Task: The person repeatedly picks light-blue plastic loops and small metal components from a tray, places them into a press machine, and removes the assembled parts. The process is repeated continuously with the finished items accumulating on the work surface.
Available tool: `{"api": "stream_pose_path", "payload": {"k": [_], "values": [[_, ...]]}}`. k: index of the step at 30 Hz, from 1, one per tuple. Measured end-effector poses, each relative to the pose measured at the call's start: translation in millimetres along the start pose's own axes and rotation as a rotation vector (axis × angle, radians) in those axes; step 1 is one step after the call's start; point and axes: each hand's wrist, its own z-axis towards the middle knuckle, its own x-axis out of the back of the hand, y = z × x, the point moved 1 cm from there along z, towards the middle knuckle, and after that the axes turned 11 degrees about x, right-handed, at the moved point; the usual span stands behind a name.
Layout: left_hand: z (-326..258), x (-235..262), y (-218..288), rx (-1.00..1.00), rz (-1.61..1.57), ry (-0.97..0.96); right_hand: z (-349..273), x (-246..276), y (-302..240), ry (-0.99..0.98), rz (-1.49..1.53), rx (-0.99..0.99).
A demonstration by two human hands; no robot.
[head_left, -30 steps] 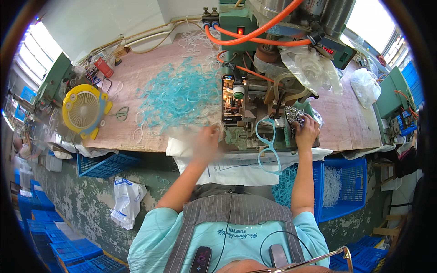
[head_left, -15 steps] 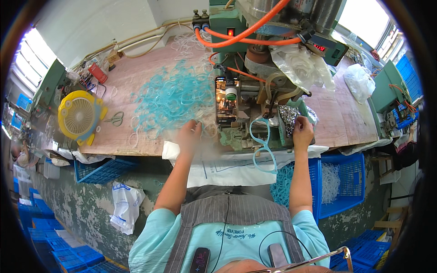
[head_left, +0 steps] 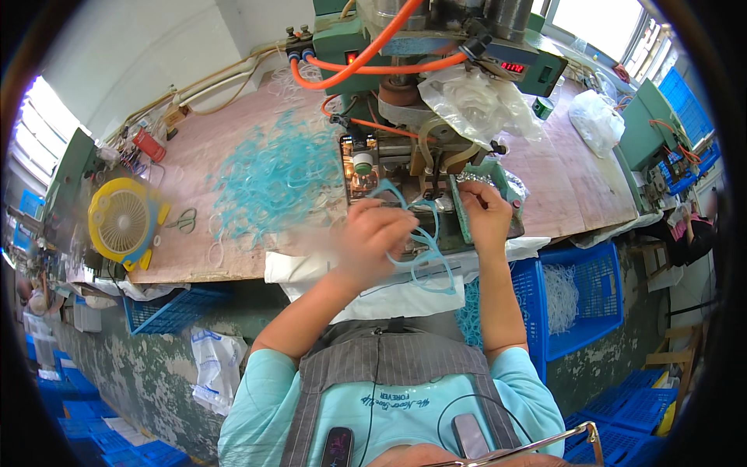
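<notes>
My left hand [head_left: 377, 237], partly blurred, is closed on a light-blue plastic eyeglass frame [head_left: 387, 188] just in front of the press machine. Another light-blue eyeglass frame [head_left: 433, 276] hangs at the machine's front edge, overlapping the first, so their outlines are hard to separate. My right hand [head_left: 486, 214] is over the green tray [head_left: 461, 214] of small shiny metal parts [head_left: 475, 179], its fingers pinched together. What they hold, if anything, is too small to make out. A large heap of light-blue eyeglass frames [head_left: 272, 179] lies on the table to the left.
The green press [head_left: 342, 54] with orange hoses stands ahead, a phone [head_left: 362, 167] propped against it. A yellow fan [head_left: 123, 222] and scissors [head_left: 185, 221] are at the left. Blue crates [head_left: 595, 327] holding frames stand below right. White cloth [head_left: 296, 268] covers the table's front edge.
My left hand has moved right from beside the heap to the machine front, now with an eyeglass frame in it. My right hand remains at the parts tray. The view has shifted slightly.
</notes>
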Motion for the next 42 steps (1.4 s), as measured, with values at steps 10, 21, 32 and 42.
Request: {"api": "stream_pose_path", "payload": {"k": [10,21,32,42], "values": [[-2.2,-12.9,9.6,-0.114,-0.116,-0.212,3.9,-29.3,-40.7,-0.093,-0.009,0.0],[47.9,20.1,-10.2,0.457,-0.362,0.146,-1.0,-44.7,-36.8,-0.018,0.388,-0.099],[49.1,24.7,-14.7,0.477,-0.332,0.114,-9.5,-49.1,-26.9,0.107,0.493,-0.065],[54.5,25.1,-8.5,0.512,-0.466,0.058,-9.3,-53.3,-29.1,0.136,0.582,-0.124]]}}
